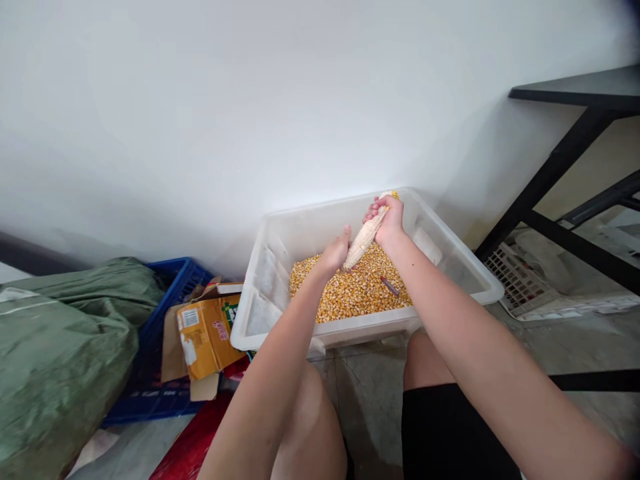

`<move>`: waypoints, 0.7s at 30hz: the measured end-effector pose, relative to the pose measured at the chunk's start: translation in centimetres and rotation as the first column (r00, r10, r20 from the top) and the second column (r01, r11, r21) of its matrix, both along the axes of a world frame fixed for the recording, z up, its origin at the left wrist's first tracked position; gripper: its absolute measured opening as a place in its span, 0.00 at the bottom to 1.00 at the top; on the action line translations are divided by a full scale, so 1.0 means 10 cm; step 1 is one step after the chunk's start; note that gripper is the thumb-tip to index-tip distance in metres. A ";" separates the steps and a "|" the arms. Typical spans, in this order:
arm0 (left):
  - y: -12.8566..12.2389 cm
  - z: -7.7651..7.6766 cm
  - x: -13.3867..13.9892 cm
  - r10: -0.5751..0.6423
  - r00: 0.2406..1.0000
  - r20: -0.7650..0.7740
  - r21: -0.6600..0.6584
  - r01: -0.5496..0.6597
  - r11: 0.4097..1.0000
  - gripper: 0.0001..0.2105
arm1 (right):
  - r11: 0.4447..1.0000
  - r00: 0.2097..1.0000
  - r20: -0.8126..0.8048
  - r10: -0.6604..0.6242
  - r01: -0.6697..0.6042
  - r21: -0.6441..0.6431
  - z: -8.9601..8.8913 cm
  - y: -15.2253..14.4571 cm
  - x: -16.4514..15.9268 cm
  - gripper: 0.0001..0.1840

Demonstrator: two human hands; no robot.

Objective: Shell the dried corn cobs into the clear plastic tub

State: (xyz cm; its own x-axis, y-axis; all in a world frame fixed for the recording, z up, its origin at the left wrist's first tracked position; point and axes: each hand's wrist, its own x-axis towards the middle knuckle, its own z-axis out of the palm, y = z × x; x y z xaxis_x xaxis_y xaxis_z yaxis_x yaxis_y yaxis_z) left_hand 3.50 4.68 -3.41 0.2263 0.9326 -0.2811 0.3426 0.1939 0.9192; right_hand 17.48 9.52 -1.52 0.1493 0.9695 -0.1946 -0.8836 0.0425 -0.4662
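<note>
My right hand [391, 219] is closed around the upper part of a corn cob [367, 235]. The cob slants down to the left and is mostly stripped pale, with some yellow kernels left at its top end. At the cob's lower end is my left hand [336, 255], thumb raised and its other fingers largely hidden behind and under the cob. Both hands are over a translucent white plastic tub [280, 337], which holds a layer of loose yellow corn kernels [345, 300]. A small dark narrow tool [390, 287] lies on the kernels, its kind unclear.
Left of the tub are a flattened orange carton [207, 337], a blue plastic crate [150, 393] and a green sack [65, 360]. A dark-framed table [580, 97] stands at the right, with a white basket [523, 280] under it. The white wall [300, 100] rises behind the tub.
</note>
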 end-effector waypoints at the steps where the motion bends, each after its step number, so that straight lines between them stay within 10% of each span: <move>1: 0.01 0.01 -0.02 -0.026 0.999 0.024 -0.014 0.026 1.000 0.34 | 1.000 1.000 -0.004 -0.020 0.020 0.003 -0.01 0.01 0.01 0.07; 7: 0.07 0.04 -0.15 -0.004 0.998 -0.067 0.213 0.018 0.977 0.31 | 0.993 0.993 -0.041 -0.111 0.109 -0.050 -0.04 0.09 0.14 0.09; 11: -0.05 0.08 -0.15 -0.143 0.922 -0.360 0.424 0.299 0.855 0.30 | 0.981 0.984 -0.059 -0.168 0.161 -0.103 -0.04 0.10 0.16 0.10; 17: -0.23 0.16 0.00 0.123 0.650 -0.750 0.495 0.428 0.756 0.29 | 0.975 0.980 0.010 -0.197 0.197 -0.103 0.00 0.07 0.10 0.12; 21: -0.22 0.13 0.01 0.137 0.665 -0.734 0.512 0.410 0.755 0.28 | 0.970 0.976 0.048 -0.212 0.216 -0.114 0.00 0.06 0.07 0.13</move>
